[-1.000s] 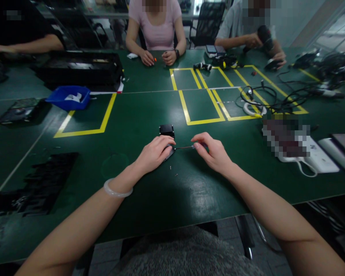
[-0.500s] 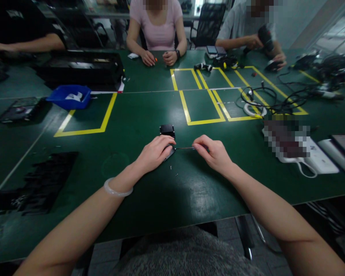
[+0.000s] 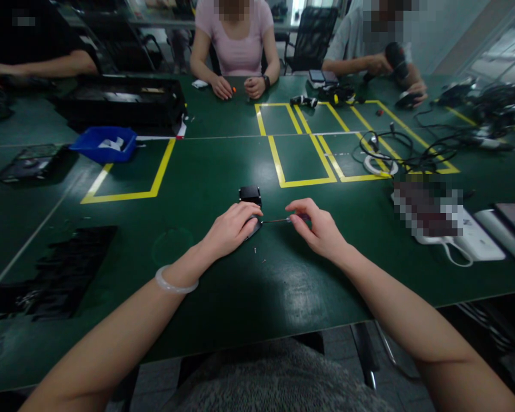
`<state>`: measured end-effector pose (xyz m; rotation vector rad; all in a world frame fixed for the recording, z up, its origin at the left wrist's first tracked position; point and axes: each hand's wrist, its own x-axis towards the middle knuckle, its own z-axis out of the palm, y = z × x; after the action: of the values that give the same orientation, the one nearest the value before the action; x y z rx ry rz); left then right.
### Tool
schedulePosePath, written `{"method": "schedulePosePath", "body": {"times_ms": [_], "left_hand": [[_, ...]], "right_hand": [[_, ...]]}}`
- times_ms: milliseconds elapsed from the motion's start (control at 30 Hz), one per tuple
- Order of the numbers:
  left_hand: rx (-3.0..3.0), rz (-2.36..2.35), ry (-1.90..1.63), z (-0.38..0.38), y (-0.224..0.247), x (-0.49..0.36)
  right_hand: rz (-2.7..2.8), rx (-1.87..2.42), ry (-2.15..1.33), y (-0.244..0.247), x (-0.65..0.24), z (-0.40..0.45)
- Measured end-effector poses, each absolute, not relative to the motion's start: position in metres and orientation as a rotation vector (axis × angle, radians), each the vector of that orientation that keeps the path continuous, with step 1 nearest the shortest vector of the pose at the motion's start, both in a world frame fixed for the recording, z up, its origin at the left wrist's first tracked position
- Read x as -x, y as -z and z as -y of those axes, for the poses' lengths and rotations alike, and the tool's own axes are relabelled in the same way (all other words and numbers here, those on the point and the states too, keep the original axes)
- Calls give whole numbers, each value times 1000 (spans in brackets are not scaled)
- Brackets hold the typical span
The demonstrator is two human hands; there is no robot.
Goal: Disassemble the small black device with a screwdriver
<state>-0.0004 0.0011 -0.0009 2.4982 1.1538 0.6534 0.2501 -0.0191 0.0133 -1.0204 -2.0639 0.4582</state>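
My left hand (image 3: 229, 230) is closed over a small dark grey device (image 3: 253, 229) on the table, pressing it down and hiding most of it. A thin screwdriver (image 3: 276, 221) lies level, its tip at the device's right end. Its handle end is between the thumb and fingers of my right hand (image 3: 320, 226), with the index finger slightly raised. Just beyond my left fingers sits a black block (image 3: 249, 193) with light spots at its corners. Two tiny screws (image 3: 254, 250) lie on the green table nearer to me.
Black plastic parts (image 3: 75, 269) lie at left, beyond them a blue tray (image 3: 105, 144) and a long black housing (image 3: 120, 103). Tangled cables (image 3: 416, 149) and a white power strip (image 3: 476, 234) are at right. Several people sit opposite.
My right hand's fingers have loosened, the index finger lifting and spreading from the thumb at the screwdriver's handle. My left hand and the device stay put.
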Motion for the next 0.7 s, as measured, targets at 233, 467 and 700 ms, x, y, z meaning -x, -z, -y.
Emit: {"method": "schedulePosePath", "body": {"times_ms": [233,467,700], "left_hand": [[-2500,-1145,-655,-2,2,0],[-2505,-1134,-655,-2,3,1],[-2496,-1130,-661,-3,4,2]], "right_hand": [[2087,1017,-461,-11,-251,18],[2068,1020,-455,-13,-250,20],[2084,1018,-459,-14,-249,19]]}}
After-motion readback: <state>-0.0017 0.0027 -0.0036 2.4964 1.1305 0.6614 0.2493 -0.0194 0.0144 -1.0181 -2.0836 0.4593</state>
